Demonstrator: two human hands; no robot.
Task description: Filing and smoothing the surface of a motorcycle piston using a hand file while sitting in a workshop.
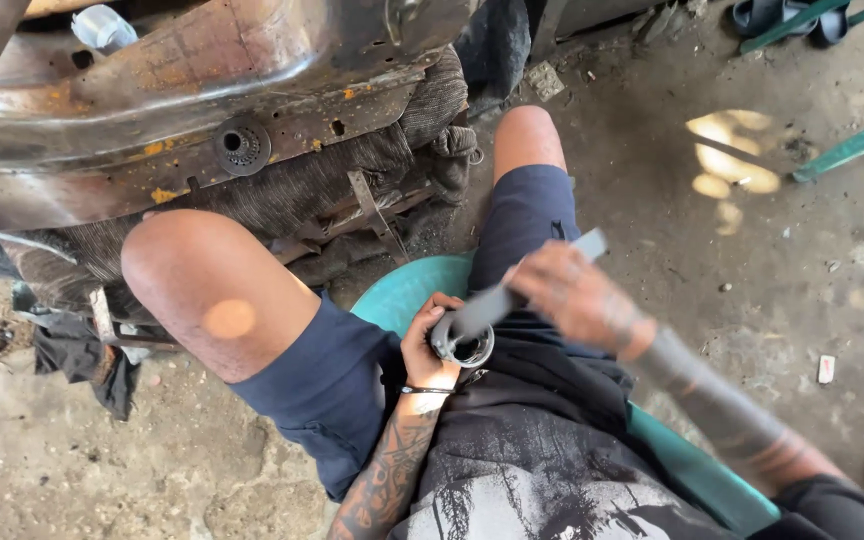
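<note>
A small round metal ring (464, 345) is gripped by the left hand (430, 345) in the middle of the frame, above the lap. A flat grey tool (512, 295) is held tight by the right hand (577, 297) and pressed on it. The left fingers (444, 303) could be hurt if the tool slipped.

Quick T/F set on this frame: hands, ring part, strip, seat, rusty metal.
1. The left hand holds a metal ring. True.
2. The right hand is empty. False: it grips a grey strip, which reaches down to the ring.
3. The person sits on a red stool. False: the seat is teal.
4. A rusty metal body lies ahead of the knees. True.
5. Both hands rest on the floor. False: they work over the lap.
</note>
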